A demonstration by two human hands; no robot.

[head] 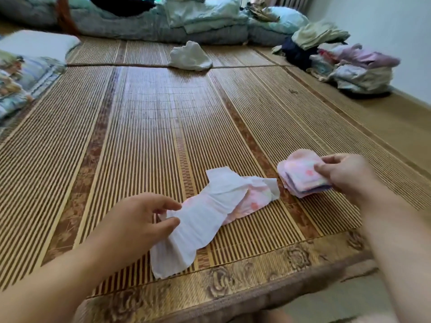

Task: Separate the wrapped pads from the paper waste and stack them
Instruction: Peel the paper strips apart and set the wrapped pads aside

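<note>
A small stack of pink wrapped pads (300, 174) sits on the bamboo mat (144, 141) at the right. My right hand (342, 173) pinches the stack's right edge between thumb and fingers. A long sheet of white paper (200, 220) lies crumpled in the middle near the front edge. Another pink wrapped pad (253, 203) lies partly under its right part. My left hand (142, 220) grips the paper's left side between thumb and fingers.
A crumpled white cloth (190, 57) lies far back on the mat. Folded bedding (198, 19) lines the back. A pile of folded clothes (349, 64) stands at the right rear, pillows (23, 73) at the left. The mat's flowered border (233, 276) runs along the front.
</note>
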